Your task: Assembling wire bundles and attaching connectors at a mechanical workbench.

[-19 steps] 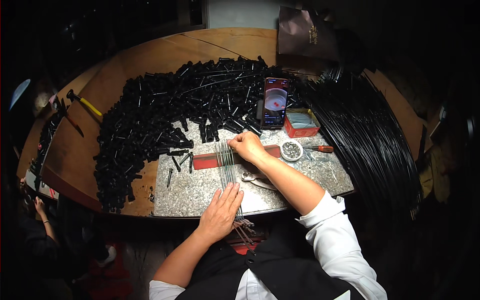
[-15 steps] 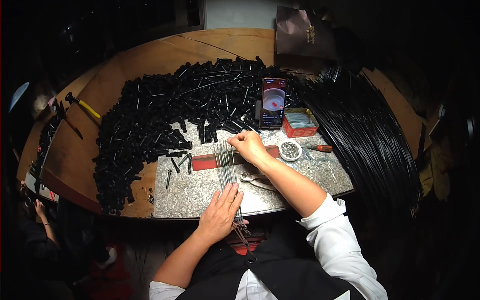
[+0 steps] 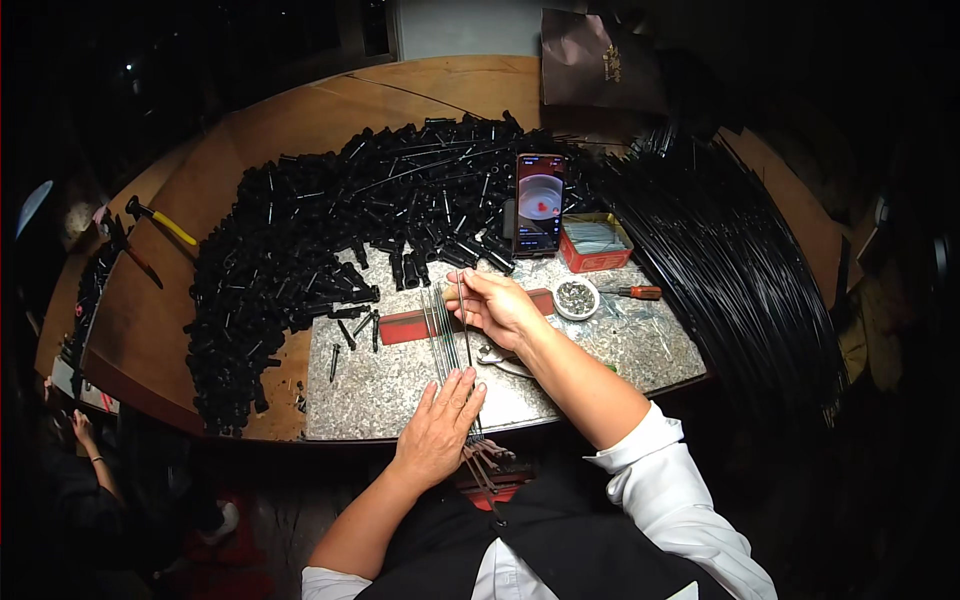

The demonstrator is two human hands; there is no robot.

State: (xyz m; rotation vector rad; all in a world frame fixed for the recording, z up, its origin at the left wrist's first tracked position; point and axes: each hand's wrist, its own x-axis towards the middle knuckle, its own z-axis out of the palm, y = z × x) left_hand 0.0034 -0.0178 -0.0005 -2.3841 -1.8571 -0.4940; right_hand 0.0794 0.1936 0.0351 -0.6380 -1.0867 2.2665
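Note:
Several thin metal rods [image 3: 436, 325] lie side by side across a red bar [image 3: 402, 328] on a speckled stone slab [image 3: 365, 405]. My left hand [image 3: 438, 430] rests flat over their near part, fingers stretched out. Below it, dark jointed ends of the rods hang past the slab's front edge. My right hand [image 3: 497, 310] is closed, with thumb and finger pinching the far end of one thin rod [image 3: 466, 335], which stands a little apart from the rest. Metal pliers [image 3: 492, 354] lie beneath my right wrist, partly hidden.
Black tubular parts [image 3: 290, 240] are heaped at left and back. Long black rods [image 3: 745, 260] spread at the right. A phone [image 3: 539, 205], a red tin [image 3: 598, 250], a white dish of small metal bits [image 3: 576, 298] and a screwdriver [image 3: 635, 292] stand nearby; a hammer [image 3: 160, 220] lies far left.
My right hand has turned over, palm more open to view, and separated one rod to the right of the others. My left hand has stayed in place.

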